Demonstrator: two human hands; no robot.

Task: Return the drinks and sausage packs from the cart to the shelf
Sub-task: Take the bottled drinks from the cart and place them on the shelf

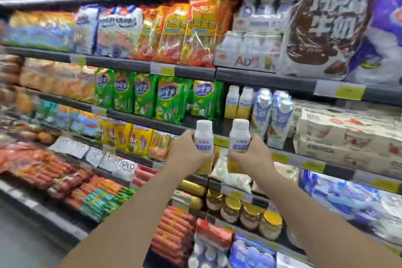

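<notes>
**Two yogurt bottles held up to a crowded supermarket shelf**

A tall run of dark-edged shelving [134,115] fills the scene, with yellow price tags along its rails. At far left the goods smear into blur, and only reddish sausage packs [43,169] low down can be made out. Moving right, orange and yellow sausage bags [189,32] stand on an upper tier, and green sausage bags [165,100] line the tier below.

Near the middle, the left hand [191,150] is wrapped around a white-capped drink bottle [204,137], held upright. Just beside it, the right hand [250,152] is clamped around a second matching bottle [239,136], also upright. Both bottles hover in front of the middle shelf edge, near the yellow-bottomed bottles [238,102] standing there. Their lower halves are hidden by the fingers.

Below the hands sit gold-lidded jars [250,213]. Further right are blue-and-white cartons [280,115], stacked pale boxes [348,135] and, above, a large brown milk bag [326,28]. The far right edge is blurred and cut off. The cart does not show.
</notes>
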